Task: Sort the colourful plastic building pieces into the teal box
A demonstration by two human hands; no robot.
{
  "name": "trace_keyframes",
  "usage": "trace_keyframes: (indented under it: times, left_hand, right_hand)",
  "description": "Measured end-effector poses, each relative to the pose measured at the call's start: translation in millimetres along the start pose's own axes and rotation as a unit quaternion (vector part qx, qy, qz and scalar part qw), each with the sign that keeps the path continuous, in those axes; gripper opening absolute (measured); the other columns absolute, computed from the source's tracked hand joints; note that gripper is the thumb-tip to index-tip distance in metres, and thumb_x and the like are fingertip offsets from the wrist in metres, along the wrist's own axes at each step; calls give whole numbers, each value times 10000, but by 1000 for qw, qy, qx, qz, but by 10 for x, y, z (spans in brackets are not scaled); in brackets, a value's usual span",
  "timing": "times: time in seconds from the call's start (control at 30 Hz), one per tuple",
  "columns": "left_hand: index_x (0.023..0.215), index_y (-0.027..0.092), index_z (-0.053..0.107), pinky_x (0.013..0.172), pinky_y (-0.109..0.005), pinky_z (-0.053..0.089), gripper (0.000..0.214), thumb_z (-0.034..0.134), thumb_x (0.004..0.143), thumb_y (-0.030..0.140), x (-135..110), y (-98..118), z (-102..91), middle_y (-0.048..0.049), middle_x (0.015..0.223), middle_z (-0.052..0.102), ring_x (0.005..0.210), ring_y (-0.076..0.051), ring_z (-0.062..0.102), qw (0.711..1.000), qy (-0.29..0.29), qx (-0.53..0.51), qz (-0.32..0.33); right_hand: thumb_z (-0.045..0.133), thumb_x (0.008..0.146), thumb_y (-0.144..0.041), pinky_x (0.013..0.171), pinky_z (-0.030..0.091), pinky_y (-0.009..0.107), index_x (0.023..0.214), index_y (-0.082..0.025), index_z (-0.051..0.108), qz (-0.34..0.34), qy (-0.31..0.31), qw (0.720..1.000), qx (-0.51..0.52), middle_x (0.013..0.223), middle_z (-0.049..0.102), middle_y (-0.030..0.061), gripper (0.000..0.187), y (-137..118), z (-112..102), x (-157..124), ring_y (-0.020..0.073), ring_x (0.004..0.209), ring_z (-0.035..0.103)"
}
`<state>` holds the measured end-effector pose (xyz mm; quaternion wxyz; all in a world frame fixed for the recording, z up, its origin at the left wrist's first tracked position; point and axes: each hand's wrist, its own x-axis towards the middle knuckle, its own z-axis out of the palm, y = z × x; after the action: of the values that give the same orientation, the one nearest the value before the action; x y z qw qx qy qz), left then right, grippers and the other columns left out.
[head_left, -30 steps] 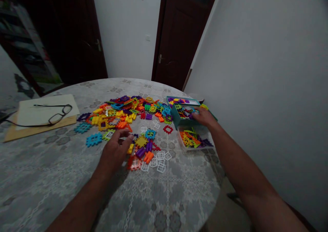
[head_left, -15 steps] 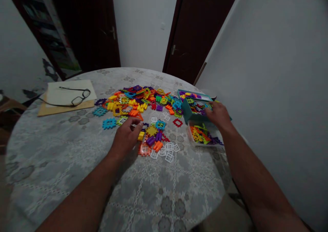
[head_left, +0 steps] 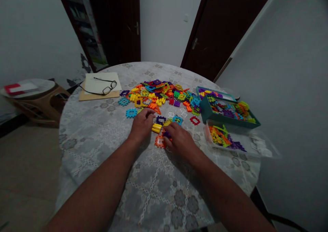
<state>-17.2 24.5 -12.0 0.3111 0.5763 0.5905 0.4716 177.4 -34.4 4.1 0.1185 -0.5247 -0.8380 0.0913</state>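
Note:
My right hand reaches into the small group of pieces at the near middle of the table. Its thumb and fingers close round a purple plastic block, mostly hidden by them. Beneath and beside it lies an orange square frame piece. My left hand rests just left of a yellow ribbed block, its fingers loosely bent and apart, with nothing visible in them. Close by are a dark purple frame piece, a yellow plate and a blue frame piece.
Behind my hands spreads a heap of coloured pieces. At the right stand a teal box with pieces and a clear plastic tray. Black glasses lie on paper at the left. A stool stands beyond the table.
My right hand has come from the teal box leftward to the near group of pieces and closed on a purple block. My left hand stays beside the yellow block. The view has turned left.

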Motion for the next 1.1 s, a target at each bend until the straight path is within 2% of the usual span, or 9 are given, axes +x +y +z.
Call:
trace_keyframes:
  times: [0.23, 0.43, 0.57, 0.7, 0.8, 0.9, 0.97, 1.03, 1.1]
  left_hand:
    - [987, 254, 708, 850, -406, 527, 190, 562, 885, 188, 38, -21, -38, -65, 1010, 792, 861, -251, 695, 1000, 21, -4, -6]
    - [994, 244, 704, 859, -416, 534, 159, 592, 884, 219, 43, -29, -39, -79, 1039, 790, 886, -258, 699, 1000, 18, -7, -7]
    - [967, 253, 699, 899, -429, 534, 130, 597, 890, 224, 29, -30, -24, -81, 1015, 787, 937, -271, 707, 1000, 15, -9, 4]
    - [943, 258, 699, 930, -440, 532, 130, 589, 890, 214, 35, -56, -11, -81, 1000, 784, 961, -276, 711, 1000, 18, 1, 16]
    - [956, 262, 704, 925, -441, 540, 139, 583, 897, 226, 38, -78, 6, -77, 995, 786, 952, -276, 712, 1000, 9, 2, 17]
    - [947, 265, 707, 935, -438, 539, 135, 586, 896, 235, 31, -93, 30, -71, 1006, 790, 980, -278, 710, 1000, 9, 13, 26]
    - [952, 264, 712, 945, -438, 538, 138, 587, 898, 242, 25, -98, 43, -69, 1019, 792, 993, -278, 709, 999, 7, 20, 26]
    - [963, 259, 717, 952, -440, 540, 133, 601, 898, 255, 18, -90, 44, -70, 1030, 793, 995, -277, 710, 1000, 2, 20, 22]
    - [968, 256, 722, 949, -437, 546, 126, 622, 892, 266, 5, -60, 29, -70, 1031, 792, 991, -275, 711, 1000, -8, 7, 22]
  right_hand:
    - [659, 1037, -319, 1056, 493, 485, 1214, -209, 727, -84, 46, 995, -3, 1283, 687, 137, 219, -10, 218, -116, 320, 1196, 583]
    - [732, 994, -446, 1181, 424, 569, 1238, -209, 748, -82, 58, 995, -2, 1367, 681, 151, 341, 93, 256, -114, 361, 1322, 559]
    - [748, 973, -525, 1253, 345, 632, 1315, -214, 715, -99, 55, 994, -3, 1472, 648, 163, 463, 154, 269, -134, 393, 1446, 493]
    - [753, 966, -460, 1287, 280, 689, 1301, -216, 689, -105, 52, 993, 8, 1534, 615, 166, 420, 141, 305, -159, 404, 1519, 437]
    - [732, 978, -403, 1311, 220, 708, 1279, -210, 689, -120, 53, 991, 5, 1501, 642, 166, 360, 104, 303, -162, 397, 1541, 423]
    - [707, 997, -372, 1323, 161, 716, 1200, -206, 723, -140, 56, 988, -16, 1346, 727, 153, 263, 74, 292, -145, 378, 1480, 493]
    - [664, 1024, -330, 1325, 161, 700, 1116, -206, 742, -149, 68, 986, -23, 1214, 771, 133, 174, 71, 292, -118, 342, 1341, 599]
    - [590, 1055, -286, 1308, 236, 656, 1040, -201, 744, -153, 91, 984, -13, 1087, 785, 114, 177, 89, 291, -83, 298, 1162, 670]
    - [506, 1080, -271, 1208, 401, 568, 978, -194, 732, -140, 130, 981, 17, 995, 772, 112, 259, 128, 277, -51, 272, 1030, 680]
